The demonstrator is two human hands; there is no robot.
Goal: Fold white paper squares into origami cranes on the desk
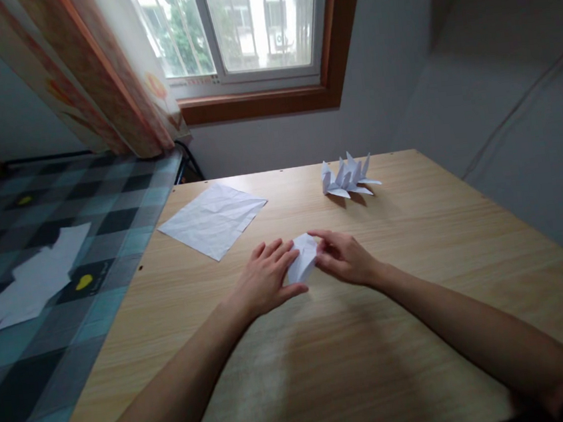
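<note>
A small folded piece of white paper [304, 257] lies on the wooden table [419, 277] between my hands. My left hand [266, 278] rests on its left side, fingers stretched out flat and pressing it down. My right hand [342, 256] pinches the paper's right edge with thumb and fingertips. Both forearms reach in from the bottom of the view.
A creased square sheet of white paper [213, 219] lies at the table's far left. Several finished folded paper figures [349, 178] stand at the far middle. Left of the table is a bed with a checked cover [35, 217] and loose white paper [32, 279]. A window and curtain are behind.
</note>
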